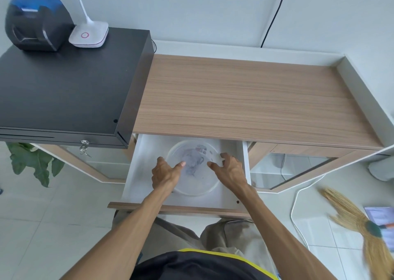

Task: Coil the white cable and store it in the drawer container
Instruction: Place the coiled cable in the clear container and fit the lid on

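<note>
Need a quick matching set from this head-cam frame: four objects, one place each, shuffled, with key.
Things:
1. round container
2. desk lamp base
3. keys
4. broom

Places:
A. lying on the floor tiles
B. hanging from the cash drawer lock
C. inside the open drawer, between both hands
D. on top of the black box, beside the printer

Pairs: 1-C, 2-D, 3-B, 4-A

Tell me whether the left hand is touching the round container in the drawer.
Touching. The head view shows the left hand lying over the left rim of the round container, its fingers resting on the translucent lid with no gap visible.
</note>
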